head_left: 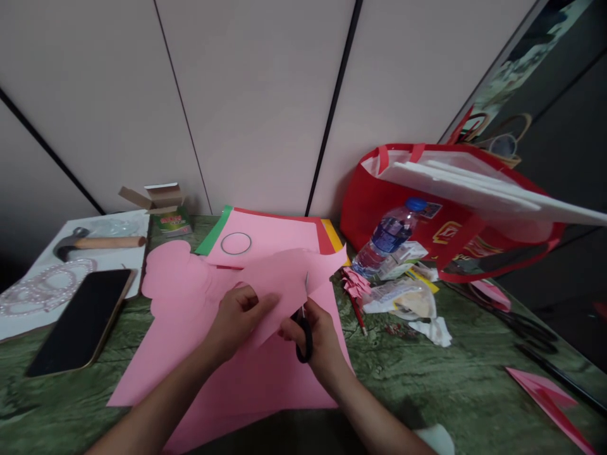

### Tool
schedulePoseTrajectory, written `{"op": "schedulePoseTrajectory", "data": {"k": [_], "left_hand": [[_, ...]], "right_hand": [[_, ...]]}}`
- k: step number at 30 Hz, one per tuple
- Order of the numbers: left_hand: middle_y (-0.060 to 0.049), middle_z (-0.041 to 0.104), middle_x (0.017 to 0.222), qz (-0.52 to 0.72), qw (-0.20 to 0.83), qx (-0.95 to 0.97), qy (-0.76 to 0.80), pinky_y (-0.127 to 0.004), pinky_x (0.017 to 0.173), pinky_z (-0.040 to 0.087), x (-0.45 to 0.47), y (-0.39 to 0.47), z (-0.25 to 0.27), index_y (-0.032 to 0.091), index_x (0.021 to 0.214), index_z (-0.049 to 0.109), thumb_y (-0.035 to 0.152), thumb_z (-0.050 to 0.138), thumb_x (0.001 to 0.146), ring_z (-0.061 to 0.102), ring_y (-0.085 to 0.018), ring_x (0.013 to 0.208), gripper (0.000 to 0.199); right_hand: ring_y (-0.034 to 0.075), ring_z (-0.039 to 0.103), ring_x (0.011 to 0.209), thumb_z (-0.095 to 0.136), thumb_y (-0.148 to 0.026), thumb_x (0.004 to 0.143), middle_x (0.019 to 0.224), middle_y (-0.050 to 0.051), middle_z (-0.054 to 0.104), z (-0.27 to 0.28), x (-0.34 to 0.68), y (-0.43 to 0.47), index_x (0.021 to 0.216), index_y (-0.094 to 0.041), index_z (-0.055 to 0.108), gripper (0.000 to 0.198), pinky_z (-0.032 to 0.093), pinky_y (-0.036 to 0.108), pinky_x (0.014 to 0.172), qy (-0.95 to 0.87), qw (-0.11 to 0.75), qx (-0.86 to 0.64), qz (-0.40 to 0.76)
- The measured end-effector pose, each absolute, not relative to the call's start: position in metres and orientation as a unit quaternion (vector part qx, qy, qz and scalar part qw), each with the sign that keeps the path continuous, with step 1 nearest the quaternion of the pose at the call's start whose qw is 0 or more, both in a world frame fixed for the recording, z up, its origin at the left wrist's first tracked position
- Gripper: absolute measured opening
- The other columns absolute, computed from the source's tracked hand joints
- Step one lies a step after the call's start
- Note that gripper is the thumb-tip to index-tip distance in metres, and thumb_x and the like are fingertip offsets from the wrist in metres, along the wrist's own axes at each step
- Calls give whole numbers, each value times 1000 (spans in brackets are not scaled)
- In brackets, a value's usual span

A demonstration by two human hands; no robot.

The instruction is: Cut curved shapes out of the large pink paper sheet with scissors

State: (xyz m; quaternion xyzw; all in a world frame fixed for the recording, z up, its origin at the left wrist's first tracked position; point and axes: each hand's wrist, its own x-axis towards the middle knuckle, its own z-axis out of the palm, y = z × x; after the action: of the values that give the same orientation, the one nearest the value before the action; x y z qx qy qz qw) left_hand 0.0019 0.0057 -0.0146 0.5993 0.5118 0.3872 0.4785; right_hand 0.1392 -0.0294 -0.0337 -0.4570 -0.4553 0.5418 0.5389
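2 hands hide most scissors.

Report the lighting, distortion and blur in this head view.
Head view: dim, soft indoor light, no hard shadows; wide-angle lens splays the wall seams outward; the dark phone shows a dull sheen only; the pink paper piece held by the left hand is sharp, while the scissors in the right hand and the far red bag look slightly soft.

Scissors in pink paper
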Motion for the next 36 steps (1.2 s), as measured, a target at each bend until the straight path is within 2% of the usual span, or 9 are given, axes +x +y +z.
{"op": "schedulePoseTrajectory", "data": {"k": [3,7,12,17,22,26,36], "left_hand": [[6,38,44,380,417,629,534,-22,39,27,1,8,-17,19,44,43,40,63,66,37,-9,41,36],[7,30,39,354,402,655,532,-21,35,22,2,9,-16,20,41,37,42,61,67,32,-8,37,42],[7,32,41,341,380,669,540,-21,37,24,1,9,-17,19,41,38,44,59,67,33,-7,40,42],[8,32,42,339,394,656,547,-21,37,24,0,9,-20,19,44,39,46,60,66,34,-7,40,41],[9,26,40,331,396,665,539,-22,37,22,2,8,-17,19,42,35,45,57,68,30,-7,38,43],[8,29,43,341,394,662,539,-22,38,24,2,8,-16,19,41,36,45,58,67,33,-8,40,43],[8,21,44,336,416,661,526,-21,37,19,3,8,-21,19,41,30,45,57,69,26,-6,40,47]], "right_hand": [[14,46,54,71,-39,60,58,-4,50,-33,142,-29,72,-21,48,32,37,26,51,-451,551,-441,547],[15,45,57,74,-41,57,63,-2,51,-30,145,-27,75,-23,46,38,38,26,54,-448,554,-420,562],[13,40,54,73,-43,58,60,-4,47,-29,146,-27,82,-21,49,40,33,24,49,-458,548,-413,565],[11,37,51,73,-42,58,57,-5,46,-33,145,-28,76,-20,49,37,29,23,46,-451,545,-430,561],[11,43,49,71,-42,60,55,-4,51,-32,145,-28,70,-19,49,34,34,24,47,-458,531,-463,542],[12,46,48,70,-41,61,51,-5,50,-30,145,-29,67,-19,48,32,35,23,46,-462,526,-478,530],[11,46,47,70,-40,61,51,-4,52,-32,145,-28,69,-18,49,31,37,22,45,-448,533,-477,536]]}}
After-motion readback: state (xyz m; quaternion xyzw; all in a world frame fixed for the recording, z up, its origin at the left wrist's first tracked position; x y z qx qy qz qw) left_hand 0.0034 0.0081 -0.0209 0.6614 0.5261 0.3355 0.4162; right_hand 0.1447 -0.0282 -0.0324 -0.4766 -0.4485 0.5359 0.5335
